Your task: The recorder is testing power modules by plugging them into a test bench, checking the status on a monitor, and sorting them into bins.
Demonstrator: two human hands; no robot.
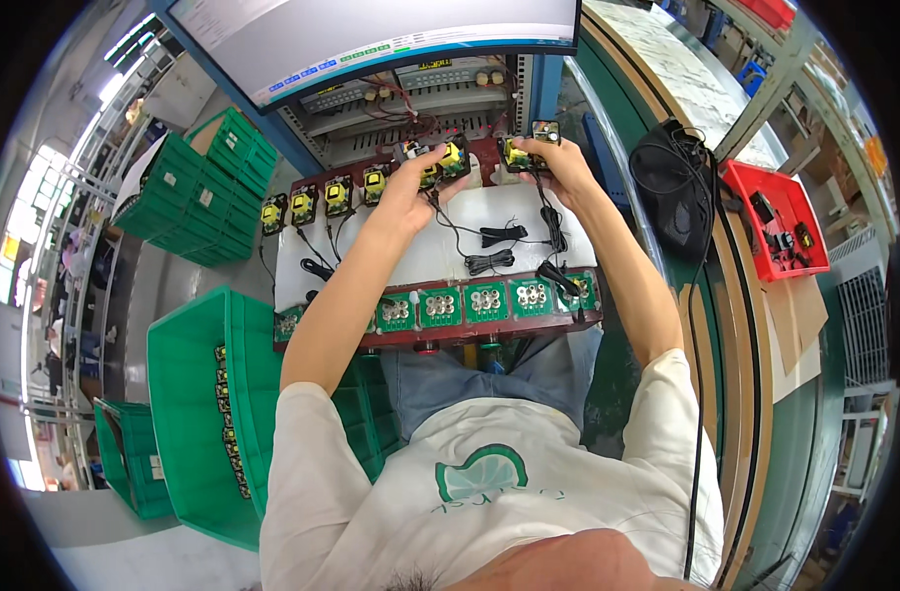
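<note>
Dark red bench fixture [450, 337] below a monitor [391, 39], with two bare hands at its far edge

Left hand [410, 187] has its thumb lying against the left circuit board [455, 158], which is under and just beyond the thumb tip. Right hand [560, 169] puts its thumb on the right circuit board [516, 155], at the inner side of this hand. Both hands are half curled; most of the fingers are hidden, so I cannot tell if either one is pinching its board.

These boards are small and blocky, with yellow-wrapped parts and dark edges. To the left, four similar boards [337, 195] stand in a row. Thin black cables [489, 261], some of them tied in bundles, lie over a smooth white sheet [420, 251]. Nearer to the body, square green plates [486, 302] carry round, shiny metal contacts.

Behind the hands is a metal rack [410, 106] with wires. At the left stand ribbed green plastic crates [213, 202]; at the right, a shallow red tray [824, 258] contains black pieces.
</note>
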